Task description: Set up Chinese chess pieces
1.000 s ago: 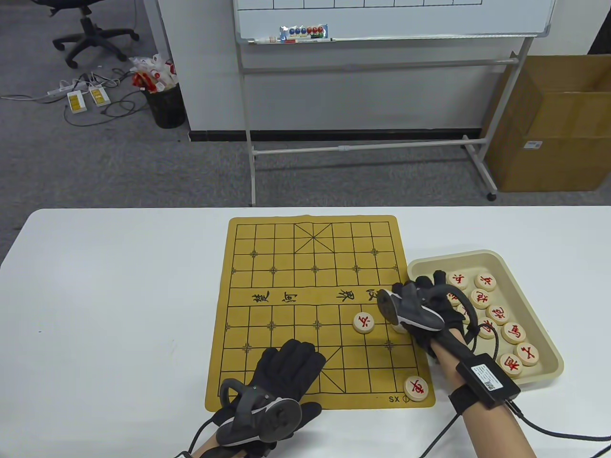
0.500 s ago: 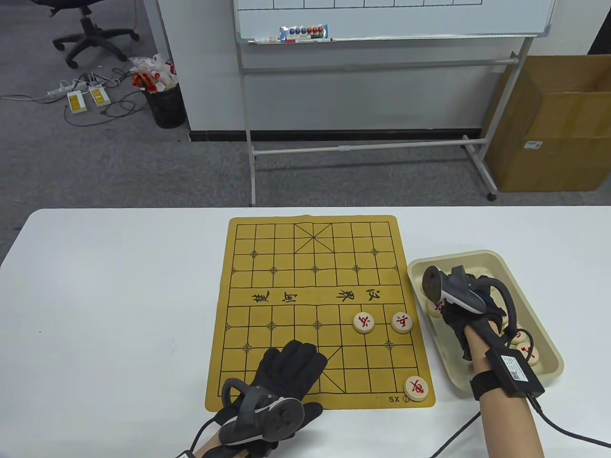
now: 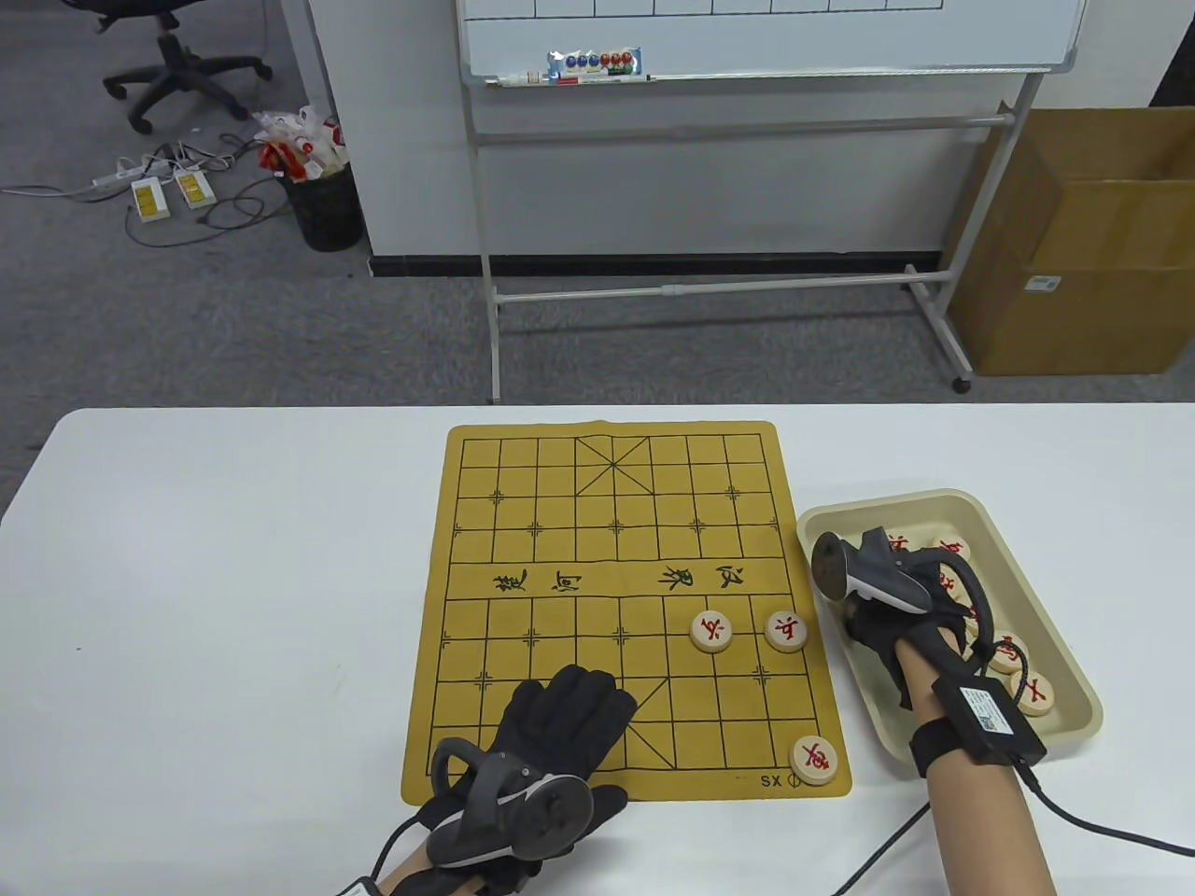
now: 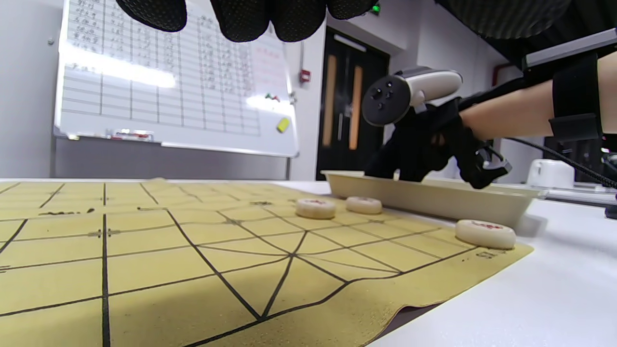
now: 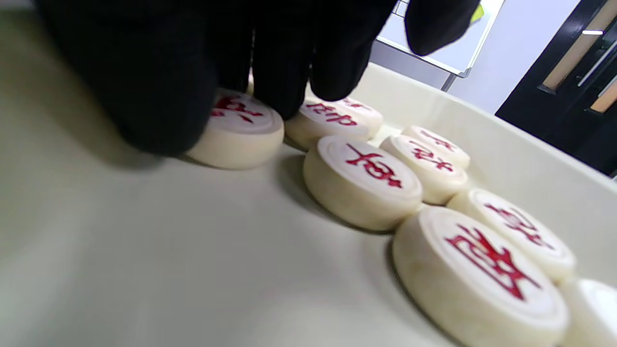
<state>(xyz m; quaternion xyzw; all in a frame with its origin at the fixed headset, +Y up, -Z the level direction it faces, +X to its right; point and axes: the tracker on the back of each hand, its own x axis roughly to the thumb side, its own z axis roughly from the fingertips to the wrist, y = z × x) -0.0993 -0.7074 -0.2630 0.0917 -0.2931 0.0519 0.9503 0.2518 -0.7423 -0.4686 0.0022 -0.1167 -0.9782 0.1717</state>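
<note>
The yellow chess board [image 3: 560, 523] lies on the white table. Three red-marked pieces stand on it: two side by side [image 3: 710, 632] [image 3: 786, 632] and one at the near right corner [image 3: 813, 758]. The beige tray [image 3: 980, 509] to the right holds several more pieces [image 3: 1034, 693]. My right hand [image 3: 864, 621] is down in the tray. In the right wrist view its thumb and fingers [image 5: 284, 82] pinch one piece [image 5: 241, 130] that sits on the tray floor. My left hand [image 3: 569, 709] rests flat and open on the board's near edge.
A whiteboard on a stand [image 3: 747, 280] and a cardboard box [image 3: 1074, 243] are beyond the table's far edge. A cable [image 3: 1102, 826] runs from my right wrist across the table. Bare table lies left of the board.
My right hand left the second piece on the board, moved into the tray, and now has its fingers around a piece there. The left hand has not moved.
</note>
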